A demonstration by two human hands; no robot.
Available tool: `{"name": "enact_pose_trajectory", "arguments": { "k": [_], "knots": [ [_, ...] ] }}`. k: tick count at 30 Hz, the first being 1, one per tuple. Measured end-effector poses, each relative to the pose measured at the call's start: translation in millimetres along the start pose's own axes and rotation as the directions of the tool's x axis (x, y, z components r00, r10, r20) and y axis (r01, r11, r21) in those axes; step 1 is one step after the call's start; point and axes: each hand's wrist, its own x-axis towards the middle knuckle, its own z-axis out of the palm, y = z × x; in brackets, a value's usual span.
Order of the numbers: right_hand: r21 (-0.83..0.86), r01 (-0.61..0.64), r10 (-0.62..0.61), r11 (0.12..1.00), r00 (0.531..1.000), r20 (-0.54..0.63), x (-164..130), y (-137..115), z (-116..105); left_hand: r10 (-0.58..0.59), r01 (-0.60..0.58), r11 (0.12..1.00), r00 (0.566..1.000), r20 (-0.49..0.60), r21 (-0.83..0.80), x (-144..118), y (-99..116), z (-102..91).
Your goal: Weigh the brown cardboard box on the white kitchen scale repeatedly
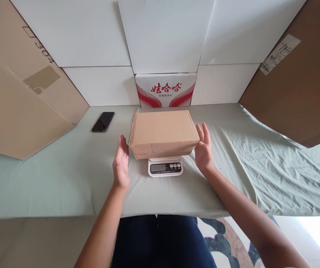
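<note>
A closed brown cardboard box (164,128) rests on a small white kitchen scale (165,173), covering its platform. Only the scale's front panel shows, with a grey display and several buttons; I cannot read any figure there. My left hand (121,163) is upright beside the box's left side, fingers straight and together, with a narrow gap to the cardboard. At the near right corner of the box is my right hand (203,150), its fingers extended and apart. It is close against that corner; whether it touches is hard to tell.
A black phone (103,122) lies on the green cloth (65,178) to the left. Behind stands a white-and-red printed carton (165,91) against white panels (165,33). Large cardboard sheets (17,85) flank the left, with another brown cardboard panel (301,82) at right.
</note>
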Motion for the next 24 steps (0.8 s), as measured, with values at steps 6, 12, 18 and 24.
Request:
{"name": "enact_pose_trajectory", "arguments": {
  "k": [6, 12, 18, 24],
  "knots": [
    [-0.017, -0.001, 0.003, 1.000, 0.995, 0.097, -12, 7, 9, -0.103, 0.103, 0.995, 0.991, 0.090, 0.001, -3, 1, 7.5],
    [-0.082, 0.057, -0.048, 0.995, 0.993, 0.110, -18, 3, 12, -0.127, 0.126, 0.992, 0.988, 0.089, 0.016, -5, 3, 10.3],
    [-0.159, 0.093, -0.082, 0.983, 0.994, 0.077, -27, -6, 22, -0.126, 0.123, 0.992, 0.986, 0.105, 0.031, -6, 2, 9.7],
    [-0.131, 0.028, -0.018, 0.991, 0.997, 0.075, -31, -3, 26, -0.136, 0.131, 0.990, 0.984, 0.112, 0.054, -11, -1, 8.3]
  ]
}}
